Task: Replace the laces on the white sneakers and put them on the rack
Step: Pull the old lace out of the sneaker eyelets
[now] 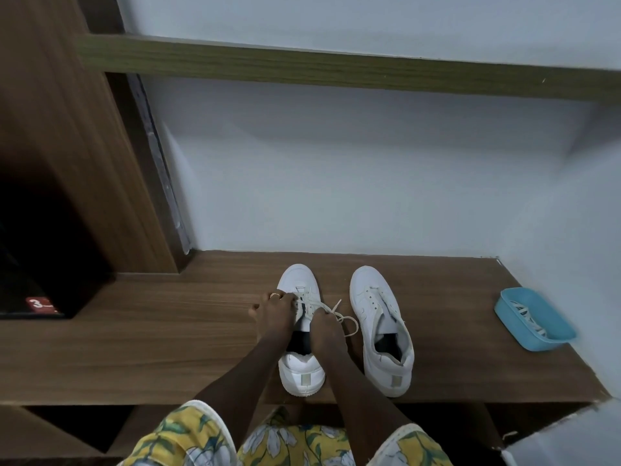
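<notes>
Two white sneakers stand side by side on the wooden shelf (168,348), toes toward the wall. The left sneaker (297,280) carries a cream lace (349,322) whose loose ends loop out to its right. My left hand (274,314) pinches the lace at the sneaker's left eyelets. My right hand (324,326) grips the lace over the tongue. The right sneaker (379,327) stands untouched with no lace through its eyelets.
A blue plastic tray (557,334) with laces in it sits at the shelf's right end by the wall. A tall wooden cabinet side (84,163) rises at the left. An upper shelf edge (336,67) runs across above.
</notes>
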Demonstrator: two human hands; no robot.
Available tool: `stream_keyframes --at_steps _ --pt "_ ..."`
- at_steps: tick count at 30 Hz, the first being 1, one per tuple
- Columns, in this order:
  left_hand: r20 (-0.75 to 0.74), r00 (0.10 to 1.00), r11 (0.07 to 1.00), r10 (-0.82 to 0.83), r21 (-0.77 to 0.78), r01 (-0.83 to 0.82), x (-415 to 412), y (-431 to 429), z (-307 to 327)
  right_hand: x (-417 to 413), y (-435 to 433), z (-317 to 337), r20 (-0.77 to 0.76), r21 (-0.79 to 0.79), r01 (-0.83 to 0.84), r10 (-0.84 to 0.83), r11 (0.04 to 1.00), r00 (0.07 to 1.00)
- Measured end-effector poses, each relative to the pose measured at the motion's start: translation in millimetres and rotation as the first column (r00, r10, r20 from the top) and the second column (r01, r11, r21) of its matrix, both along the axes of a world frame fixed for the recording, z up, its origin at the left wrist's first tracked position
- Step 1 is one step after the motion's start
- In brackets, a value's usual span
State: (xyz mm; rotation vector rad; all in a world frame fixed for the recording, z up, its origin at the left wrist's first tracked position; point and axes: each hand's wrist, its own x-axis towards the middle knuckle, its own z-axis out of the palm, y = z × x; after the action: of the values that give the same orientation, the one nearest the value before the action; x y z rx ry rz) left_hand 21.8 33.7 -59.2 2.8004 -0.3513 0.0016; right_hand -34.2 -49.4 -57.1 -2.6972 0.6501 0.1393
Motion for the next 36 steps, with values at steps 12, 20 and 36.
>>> stream_keyframes --at_steps 12,20,36 --pt "-0.202 0.863 0.813 0.463 -0.291 -0.505 8.4 25.2 -14.0 0.9 0.4 2.2 -0.016 0.036 0.059 -0.059 0.998 0.998" --pt "-0.040 0.972 0.961 0.231 -0.147 -0.235 5.1 11.5 -3.5 0.4 0.2 3.9 -0.015 0.044 0.072 -0.072 0.996 0.997" --pt "-0.134 0.976 0.984 0.171 -0.025 -0.176 4.4 -3.4 1.6 0.6 0.3 2.9 -0.010 0.059 0.047 -0.047 0.997 0.999"
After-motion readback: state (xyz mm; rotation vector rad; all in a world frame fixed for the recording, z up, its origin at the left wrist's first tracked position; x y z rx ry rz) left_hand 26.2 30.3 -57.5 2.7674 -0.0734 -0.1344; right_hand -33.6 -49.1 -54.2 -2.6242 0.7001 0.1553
